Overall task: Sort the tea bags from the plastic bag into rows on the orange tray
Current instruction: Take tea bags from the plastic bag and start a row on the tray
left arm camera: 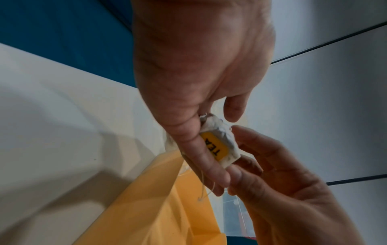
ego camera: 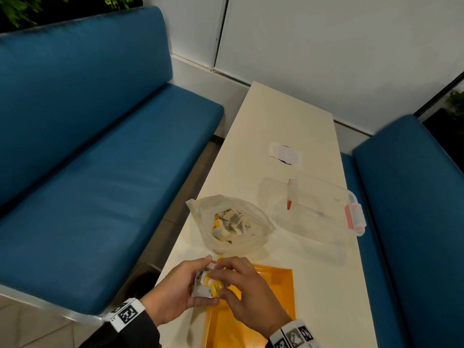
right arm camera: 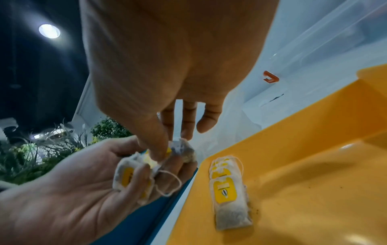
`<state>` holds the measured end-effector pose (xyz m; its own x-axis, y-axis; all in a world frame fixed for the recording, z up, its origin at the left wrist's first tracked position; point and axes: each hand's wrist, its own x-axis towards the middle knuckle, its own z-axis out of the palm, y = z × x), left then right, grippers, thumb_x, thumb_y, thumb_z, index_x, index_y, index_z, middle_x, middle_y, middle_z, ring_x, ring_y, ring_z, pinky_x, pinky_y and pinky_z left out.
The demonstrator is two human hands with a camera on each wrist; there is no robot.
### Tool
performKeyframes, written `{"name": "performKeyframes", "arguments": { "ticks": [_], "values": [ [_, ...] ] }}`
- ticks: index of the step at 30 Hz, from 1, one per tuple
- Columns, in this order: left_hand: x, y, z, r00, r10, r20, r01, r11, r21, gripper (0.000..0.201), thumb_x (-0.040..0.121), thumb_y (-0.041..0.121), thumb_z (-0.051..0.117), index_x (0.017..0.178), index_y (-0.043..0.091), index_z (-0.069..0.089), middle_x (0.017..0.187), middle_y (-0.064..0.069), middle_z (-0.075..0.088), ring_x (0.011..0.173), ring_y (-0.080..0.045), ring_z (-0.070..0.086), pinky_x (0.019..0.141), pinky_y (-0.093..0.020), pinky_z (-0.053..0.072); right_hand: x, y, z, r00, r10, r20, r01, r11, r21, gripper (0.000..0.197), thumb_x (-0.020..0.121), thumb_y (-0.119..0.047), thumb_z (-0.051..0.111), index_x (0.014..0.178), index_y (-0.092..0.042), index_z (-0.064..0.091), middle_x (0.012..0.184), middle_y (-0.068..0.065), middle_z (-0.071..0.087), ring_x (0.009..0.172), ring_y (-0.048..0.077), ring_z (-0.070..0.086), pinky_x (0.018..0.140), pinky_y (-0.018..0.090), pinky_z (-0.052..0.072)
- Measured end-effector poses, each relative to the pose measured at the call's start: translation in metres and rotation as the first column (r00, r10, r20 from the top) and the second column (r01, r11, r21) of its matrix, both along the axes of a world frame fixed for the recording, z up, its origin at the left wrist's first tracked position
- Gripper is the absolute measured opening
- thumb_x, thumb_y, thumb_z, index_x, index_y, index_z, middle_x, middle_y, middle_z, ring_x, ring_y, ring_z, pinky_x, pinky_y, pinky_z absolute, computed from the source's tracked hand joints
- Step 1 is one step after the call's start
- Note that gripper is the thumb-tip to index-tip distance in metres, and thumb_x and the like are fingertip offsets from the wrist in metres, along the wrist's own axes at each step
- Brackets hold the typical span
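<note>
My left hand [ego camera: 194,281] grips a small bunch of tea bags [ego camera: 208,286] with yellow tags over the near left corner of the orange tray [ego camera: 278,285]. My right hand [ego camera: 224,281] pinches one tea bag [right arm camera: 181,149] at the top of that bunch. The left wrist view shows a yellow tag reading TEA [left arm camera: 217,146] under my thumb. A short overlapping row of tea bags [right arm camera: 228,194] lies on the tray [right arm camera: 303,182] by its left edge. Beyond the tray, the open plastic bag [ego camera: 231,222] holds several more tea bags.
A clear plastic box [ego camera: 319,209] with red latches stands right of the plastic bag. Farther back a white sticker [ego camera: 285,153] lies on the cream table [ego camera: 326,285]. Blue benches [ego camera: 113,184] flank the narrow table on both sides.
</note>
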<state>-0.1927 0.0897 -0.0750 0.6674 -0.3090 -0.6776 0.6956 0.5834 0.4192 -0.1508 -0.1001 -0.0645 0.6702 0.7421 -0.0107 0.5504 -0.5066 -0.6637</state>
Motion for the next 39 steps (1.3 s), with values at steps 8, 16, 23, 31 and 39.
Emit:
{"name": "performKeyframes", "arguments": {
  "ticks": [8,16,23,31,39],
  "values": [
    [0.002,0.0,0.0,0.999,-0.032,0.004,0.032,0.999,0.004,0.042,0.099,0.033,0.059,0.125,0.001,0.068,0.102,-0.021,0.071,0.087,-0.031,0.07,0.078,-0.041,0.063,-0.002,0.003,0.001,0.996,-0.042,0.072,0.045,0.998,-0.039,0.025,0.085,-0.021,0.065,0.104,-0.036,0.061,0.103,-0.016,0.047,0.096,0.004,0.047,0.082,0.02,0.044],
    [0.001,0.003,-0.006,0.998,-0.005,0.062,0.002,0.999,0.044,0.039,0.098,0.029,0.061,0.124,-0.001,0.066,0.105,-0.022,0.071,0.091,-0.032,0.07,0.077,-0.042,0.063,0.0,0.005,0.006,0.996,-0.053,0.075,0.06,0.993,-0.101,0.021,0.084,-0.025,0.065,0.103,-0.032,0.061,0.089,-0.02,0.045,0.088,0.0,0.04,0.078,0.013,0.031],
    [0.003,0.006,-0.011,0.998,0.014,0.062,-0.018,0.997,0.07,0.034,0.098,0.025,0.062,0.123,0.002,0.068,0.113,-0.026,0.07,0.103,-0.041,0.071,0.072,-0.042,0.065,0.0,0.001,0.007,0.992,-0.098,0.083,0.107,0.988,-0.113,0.012,0.086,-0.032,0.06,0.097,-0.034,0.065,0.094,-0.013,0.054,0.092,0.008,0.049,0.08,0.025,0.042],
    [0.003,0.016,-0.01,0.998,0.061,0.024,-0.061,0.998,0.028,0.032,0.1,0.022,0.06,0.122,0.001,0.069,0.113,-0.029,0.071,0.107,-0.048,0.07,0.067,-0.041,0.066,0.011,-0.015,0.02,0.932,-0.343,-0.114,0.345,0.939,-0.003,0.006,0.081,-0.016,0.078,0.084,-0.02,0.077,0.086,-0.01,0.063,0.08,0.007,0.059,0.07,0.01,0.044],
    [0.001,0.021,-0.008,0.996,0.086,0.037,-0.087,0.995,0.049,0.031,0.1,0.02,0.059,0.122,-0.001,0.067,0.112,-0.03,0.071,0.095,-0.045,0.074,0.066,-0.041,0.066,0.023,-0.035,0.013,0.693,-0.457,-0.558,0.598,0.797,0.089,0.007,0.075,-0.002,0.082,0.08,-0.006,0.079,0.086,0.009,0.07,0.08,0.014,0.065,0.073,0.023,0.052]
  ]
}}
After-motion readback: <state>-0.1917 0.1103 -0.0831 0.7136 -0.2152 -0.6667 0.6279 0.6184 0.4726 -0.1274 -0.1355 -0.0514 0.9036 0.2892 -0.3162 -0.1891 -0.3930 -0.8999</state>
